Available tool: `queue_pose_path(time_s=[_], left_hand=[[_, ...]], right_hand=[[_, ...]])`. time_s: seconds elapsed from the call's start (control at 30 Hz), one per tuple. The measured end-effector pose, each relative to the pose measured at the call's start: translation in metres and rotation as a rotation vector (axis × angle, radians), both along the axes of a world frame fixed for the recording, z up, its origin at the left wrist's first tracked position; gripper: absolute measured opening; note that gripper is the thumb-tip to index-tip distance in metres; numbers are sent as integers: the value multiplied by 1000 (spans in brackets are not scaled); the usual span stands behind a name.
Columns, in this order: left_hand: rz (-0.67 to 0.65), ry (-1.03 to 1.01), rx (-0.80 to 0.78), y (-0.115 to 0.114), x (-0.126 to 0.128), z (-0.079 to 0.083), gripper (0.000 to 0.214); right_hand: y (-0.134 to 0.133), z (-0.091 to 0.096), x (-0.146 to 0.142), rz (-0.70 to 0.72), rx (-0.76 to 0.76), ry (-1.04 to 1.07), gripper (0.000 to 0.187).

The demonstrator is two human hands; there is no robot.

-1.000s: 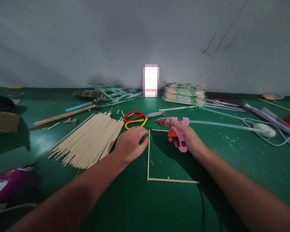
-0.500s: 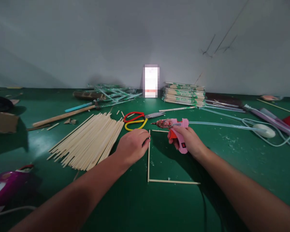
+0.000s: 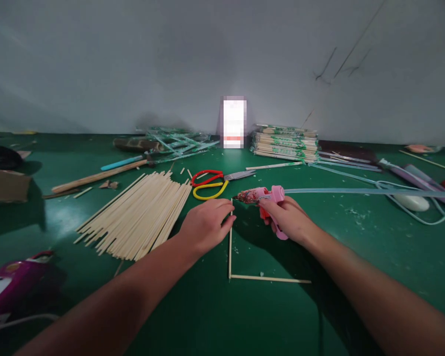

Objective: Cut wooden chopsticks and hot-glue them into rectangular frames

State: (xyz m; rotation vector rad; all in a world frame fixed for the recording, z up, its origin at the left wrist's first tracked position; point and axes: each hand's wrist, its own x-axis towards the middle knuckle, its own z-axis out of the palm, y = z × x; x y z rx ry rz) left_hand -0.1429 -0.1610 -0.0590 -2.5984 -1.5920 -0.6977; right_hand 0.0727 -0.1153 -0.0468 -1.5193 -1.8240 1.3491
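Sticks make an L so far: upright stick toward 12 o'clock, bottom stick toward 3 o'clock, nothing closing it. Narrow-fingered, the left hand seems to pin the upright's top; the right hand grips the glue gun there.

A pile of loose sticks lies on the green bench, left of centre. Just beyond it are scissors with red and yellow handles. A long rod and a blue pen lie farther left. Against the wall sit crumpled wrappers and a stack of wrapped packets. Cardboard lies at the left edge, and a magenta tool sits nearer.
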Motion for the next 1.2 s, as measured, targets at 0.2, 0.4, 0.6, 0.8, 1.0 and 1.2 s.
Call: queue_pose_path(time_s=[0.2,0.4,0.6,0.8,1.0,1.2], left_hand=[[-17,39,-8,-1,1,-2,17],[-26,42,14,-1,2,-1,17],[-29,45,2,-2,1,-2,18],[-27,47,-8,0,3,-1,18],[-16,42,-32,-2,3,0,18],[-24,34,-20,-1,3,-1,18]], right_hand=[[-3,7,-5,-40,-21,-69,42],[-6,9,-9,-81,-24,-55,38],[-5,10,-8,-65,-11,-80,38],[-6,9,-11,-89,-16,-92,40],[-7,9,-11,-82,-22,-92,40],[-5,8,-8,-62,-1,-99,45]])
